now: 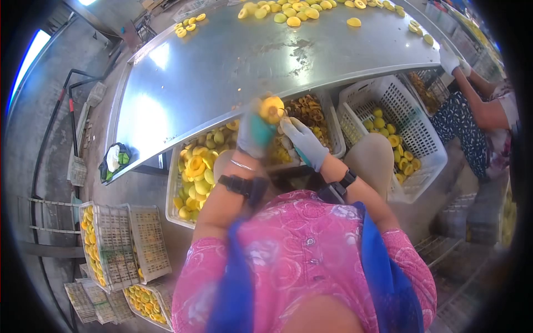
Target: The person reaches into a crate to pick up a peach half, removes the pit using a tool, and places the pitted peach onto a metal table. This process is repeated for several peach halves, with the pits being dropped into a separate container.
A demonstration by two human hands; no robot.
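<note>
My left hand, in a grey and green work glove and smeared by motion, is closed around a halved yellow peach. The cut face of the fruit points up, with a brownish hollow in its middle. Close against it on the right is my gloved right hand, its fingers pinched together at the peach's edge; whatever they grip is too small to make out. Below both hands stands a crate of brownish pits and scraps. To the left, a white crate holds many yellow peach halves.
A metal table spans the front, with peaches and halves along its far side. A white crate with some peaches stands at right, near a co-worker's gloved hand. Filled crates are stacked at lower left.
</note>
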